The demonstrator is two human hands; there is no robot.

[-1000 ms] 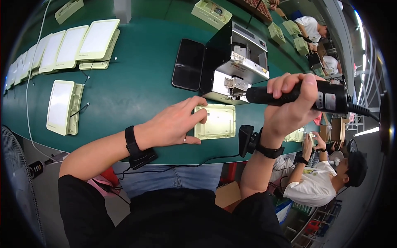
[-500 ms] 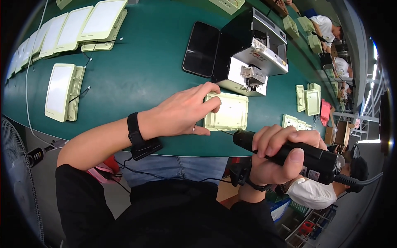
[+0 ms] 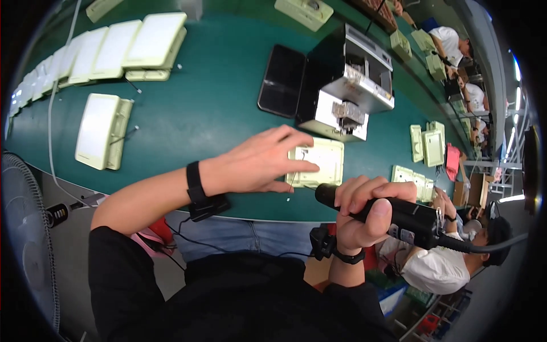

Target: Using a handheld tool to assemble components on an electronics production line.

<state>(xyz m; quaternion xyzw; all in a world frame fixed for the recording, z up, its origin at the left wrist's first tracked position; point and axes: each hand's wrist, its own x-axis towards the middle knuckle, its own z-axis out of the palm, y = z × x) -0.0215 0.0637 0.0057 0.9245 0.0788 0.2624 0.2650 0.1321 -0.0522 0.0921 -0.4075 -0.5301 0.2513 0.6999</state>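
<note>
The left hand, fingers spread apart, reaches over the left end of a pale green housing lying open side up on the green tabletop – whether the fingertips press on it I cannot tell. The right hand is clamped around a corded black power screwdriver, its thin bit pointing left by the housing's near edge – a black-and-silver machine stands just beyond the housing, beside a black phone
</note>
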